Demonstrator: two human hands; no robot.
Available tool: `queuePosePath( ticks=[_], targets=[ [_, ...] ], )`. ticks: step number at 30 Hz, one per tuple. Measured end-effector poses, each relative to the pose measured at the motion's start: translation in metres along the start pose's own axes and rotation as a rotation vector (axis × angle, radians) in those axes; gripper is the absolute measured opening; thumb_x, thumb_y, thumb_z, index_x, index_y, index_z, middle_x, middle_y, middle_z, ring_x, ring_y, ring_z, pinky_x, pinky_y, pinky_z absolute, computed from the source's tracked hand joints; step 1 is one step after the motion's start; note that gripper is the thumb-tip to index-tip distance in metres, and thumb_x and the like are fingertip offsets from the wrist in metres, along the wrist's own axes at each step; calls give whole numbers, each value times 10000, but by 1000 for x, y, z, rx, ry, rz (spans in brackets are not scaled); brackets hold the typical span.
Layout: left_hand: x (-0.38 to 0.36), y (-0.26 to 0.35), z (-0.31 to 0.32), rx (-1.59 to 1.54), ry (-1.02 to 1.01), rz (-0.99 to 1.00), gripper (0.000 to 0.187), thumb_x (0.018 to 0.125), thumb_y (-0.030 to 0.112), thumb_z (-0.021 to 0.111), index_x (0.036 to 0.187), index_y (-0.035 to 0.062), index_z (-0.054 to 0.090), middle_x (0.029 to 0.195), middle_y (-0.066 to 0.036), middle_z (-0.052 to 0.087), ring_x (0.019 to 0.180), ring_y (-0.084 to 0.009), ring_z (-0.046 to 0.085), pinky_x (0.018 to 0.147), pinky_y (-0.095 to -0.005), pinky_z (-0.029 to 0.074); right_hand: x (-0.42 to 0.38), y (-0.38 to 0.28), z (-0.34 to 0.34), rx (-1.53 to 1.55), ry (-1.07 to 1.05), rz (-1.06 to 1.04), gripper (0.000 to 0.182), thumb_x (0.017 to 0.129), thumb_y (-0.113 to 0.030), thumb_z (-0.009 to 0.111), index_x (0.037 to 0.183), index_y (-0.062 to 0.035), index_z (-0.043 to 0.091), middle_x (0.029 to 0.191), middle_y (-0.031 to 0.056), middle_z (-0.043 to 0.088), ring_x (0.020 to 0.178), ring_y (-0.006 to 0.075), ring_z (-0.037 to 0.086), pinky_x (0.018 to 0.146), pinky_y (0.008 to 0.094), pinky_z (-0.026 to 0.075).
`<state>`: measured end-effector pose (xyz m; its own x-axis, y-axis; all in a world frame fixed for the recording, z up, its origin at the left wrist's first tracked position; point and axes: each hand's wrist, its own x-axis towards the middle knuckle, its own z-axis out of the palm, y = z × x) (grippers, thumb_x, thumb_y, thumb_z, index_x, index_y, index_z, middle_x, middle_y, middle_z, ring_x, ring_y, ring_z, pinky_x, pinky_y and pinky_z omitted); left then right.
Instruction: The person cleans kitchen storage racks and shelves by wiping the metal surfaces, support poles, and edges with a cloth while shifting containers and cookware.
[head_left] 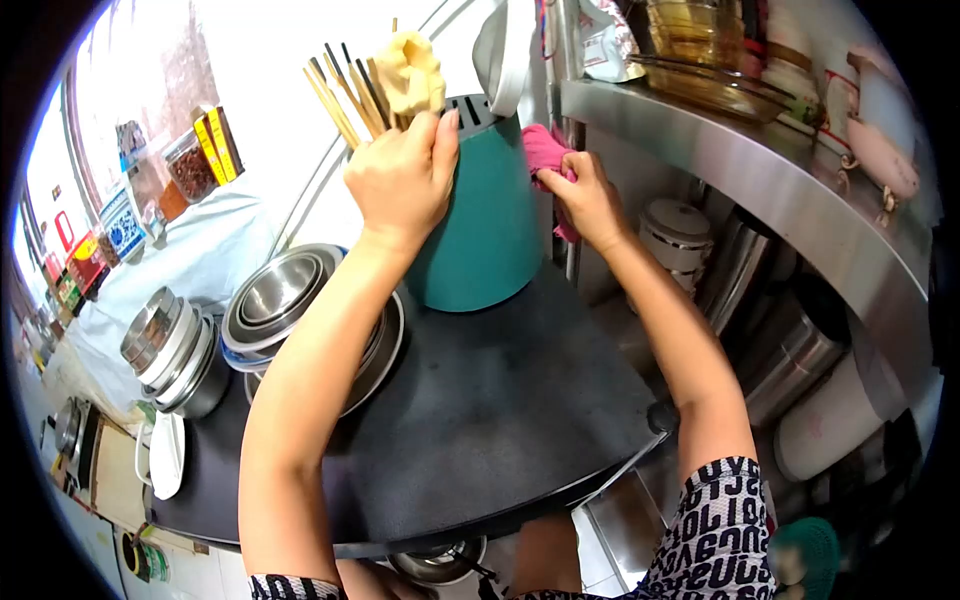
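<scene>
A teal utensil holder (pixel 478 225) with a dark slotted top stands at the back of the black tabletop, slightly tilted in the view. My left hand (pixel 402 180) is closed on its upper left rim; the fingertips are hidden. Several chopsticks (pixel 350 95) and a crumpled-looking yellow item (pixel 410 75) stick out above that hand. A pale rounded utensil (pixel 506 60) rises from the slots on the right. At the holder's right side, my right hand (pixel 588 198) grips a bunched pink cloth (pixel 545 150), which hangs partly behind the fingers.
Nested steel bowls (pixel 280 290) sit left of the holder, beside stacked steel pots (pixel 185 350) and a white-handled item (pixel 166 455). A metal shelf (pixel 760 190) carries glass dishes (pixel 715 85) on the right. Thermos flasks (pixel 800 350) stand below it.
</scene>
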<state>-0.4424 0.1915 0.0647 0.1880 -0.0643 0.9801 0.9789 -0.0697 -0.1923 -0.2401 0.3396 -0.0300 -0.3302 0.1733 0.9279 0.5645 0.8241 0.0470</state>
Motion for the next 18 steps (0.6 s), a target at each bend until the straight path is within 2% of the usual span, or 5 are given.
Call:
queuePosePath(
  ticks=[3, 6, 11, 12, 18],
  targets=[
    [-7, 2, -9, 14, -53, -61, 349, 917, 322, 613, 636, 126, 546, 495, -74, 524, 454, -290, 547, 450, -407, 405, 2, 5, -2, -42, -71, -93, 237, 861, -267, 645, 1088, -205, 618, 1043, 83, 500, 988, 280, 540, 819, 392, 483],
    [-11, 4, -5, 13, -76, 0, 334, 913, 322, 615, 645, 131, 557, 492, -75, 523, 455, -290, 552, 449, -409, 413, 7, -18, -24, 401, -255, 530, 190, 890, -249, 556, 1047, -155, 609, 981, 121, 474, 970, 312, 543, 828, 385, 447],
    [-22, 14, -20, -19, -112, 74, 287, 909, 285, 626, 679, 123, 566, 548, -90, 512, 509, -300, 541, 499, -418, 409, -91, 2, 1, 245, -408, -38, 188, 836, -59, 633, 1022, -65, 604, 985, 139, 475, 933, 320, 518, 844, 374, 436],
    [-23, 15, -19, -12, -114, 64, 280, 909, 282, 626, 686, 123, 568, 549, -91, 515, 508, -301, 538, 498, -420, 407, -88, -10, -14, 305, -377, 38, 287, 801, 68, 607, 1038, -93, 620, 997, 137, 462, 945, 339, 519, 867, 388, 440],
    [-29, 14, -5, -21, -197, 26, 234, 901, 279, 641, 755, 104, 588, 617, -89, 560, 604, -299, 554, 601, -414, 417, -47, -35, -16, 225, -635, 328, 244, 854, -156, 648, 1083, -82, 688, 1204, 140, 544, 1102, 322, 580, 928, 405, 476]
  ],
)
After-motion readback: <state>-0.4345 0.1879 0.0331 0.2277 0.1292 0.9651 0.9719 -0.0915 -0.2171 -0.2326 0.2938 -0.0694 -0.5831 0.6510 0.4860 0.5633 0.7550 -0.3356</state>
